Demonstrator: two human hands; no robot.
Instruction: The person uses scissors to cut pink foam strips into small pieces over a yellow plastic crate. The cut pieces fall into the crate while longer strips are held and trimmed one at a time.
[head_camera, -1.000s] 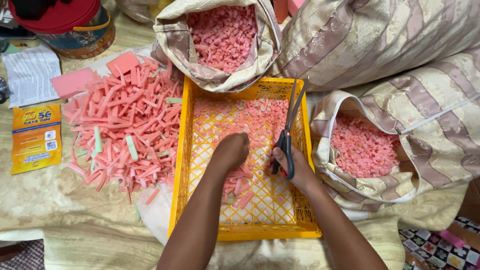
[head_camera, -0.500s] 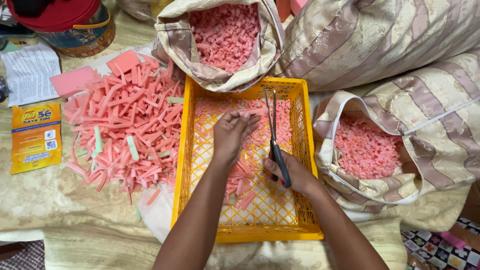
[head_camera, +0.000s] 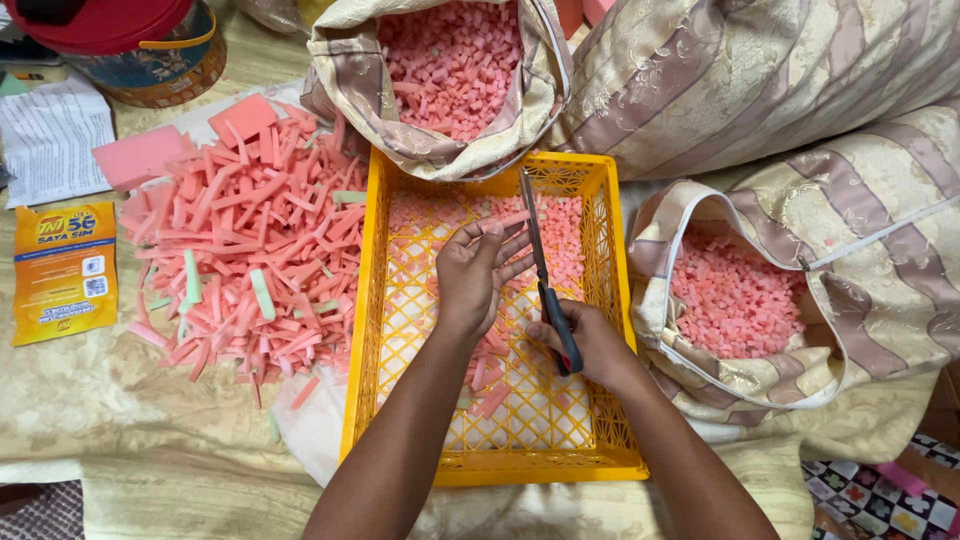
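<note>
Fingers of the left hand pinch a few pink foam strips and hold them level over the far half of the yellow crate; the right hand grips the handles of the scissors, whose blades stand nearly shut and point away across the strip ends. For a clean cut, keep the strips bunched and square to the blades, and keep the fingertips back from the blade line. Cut pieces belong over the crate floor, where small pink bits lie. Room is tight: a sack of bits overhangs the far crate wall, and a second sack touches the right wall. On the left, a pile of uncut strips lies just beside the crate. Free movement exists mainly toward the near crate half.
</note>
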